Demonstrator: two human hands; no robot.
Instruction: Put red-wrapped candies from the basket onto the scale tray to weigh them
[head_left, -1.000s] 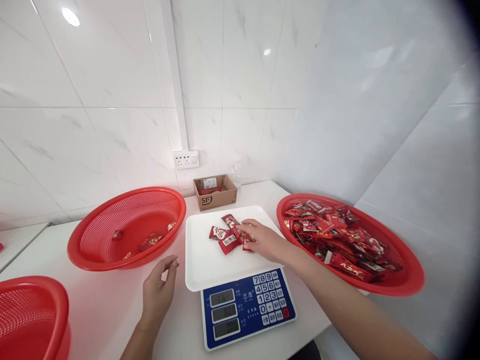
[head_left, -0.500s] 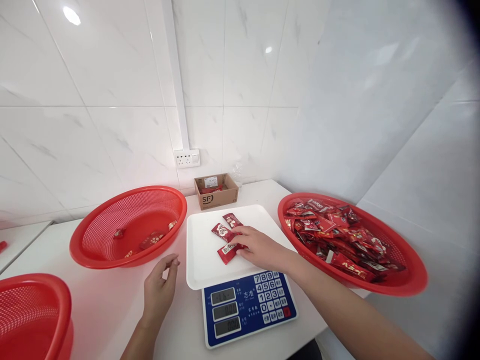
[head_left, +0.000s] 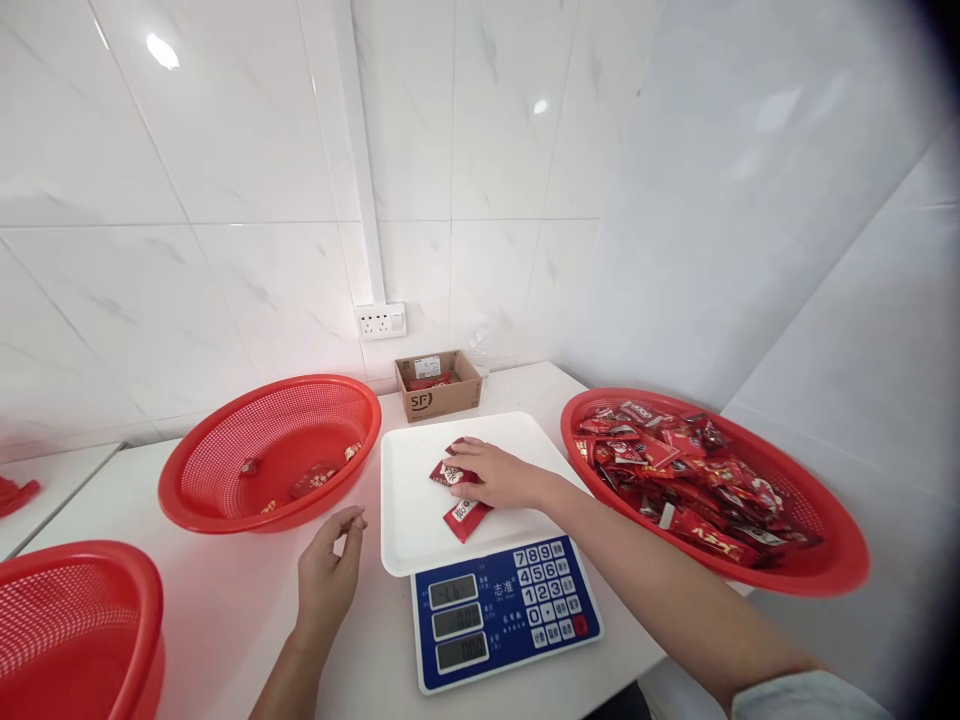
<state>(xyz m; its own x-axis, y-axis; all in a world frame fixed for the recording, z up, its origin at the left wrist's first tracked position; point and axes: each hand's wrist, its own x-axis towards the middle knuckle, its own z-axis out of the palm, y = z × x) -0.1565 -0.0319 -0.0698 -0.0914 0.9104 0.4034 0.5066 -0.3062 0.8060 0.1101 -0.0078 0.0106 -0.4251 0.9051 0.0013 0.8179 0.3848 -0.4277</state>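
Observation:
My right hand [head_left: 499, 474] is over the white weighing pan [head_left: 409, 545], thumb and fingers around small red wrapped snack packets [head_left: 448, 474]. One red packet [head_left: 466, 517] lies flat on the pan just below the thumb; parts of the others are hidden under the hand. The pan belongs to a digital scale with a blue keypad panel [head_left: 510, 640]. Left of the pan, my left hand [head_left: 330, 570] is above the table, its thumb and forefinger pinched together with nothing visible in them.
To the right stands a red basket [head_left: 840, 560] heaped with red packets. A red mesh basket [head_left: 202, 470] at the left contains several packets. Another red basket [head_left: 142, 620] is at the near left. Behind the scale sits a small cardboard box [head_left: 442, 400] with red packets inside.
My right hand has drawn over the upper packets on the pan, covering more of them. The view has shifted slightly; my left hand keeps its pinched pose beside the pan.

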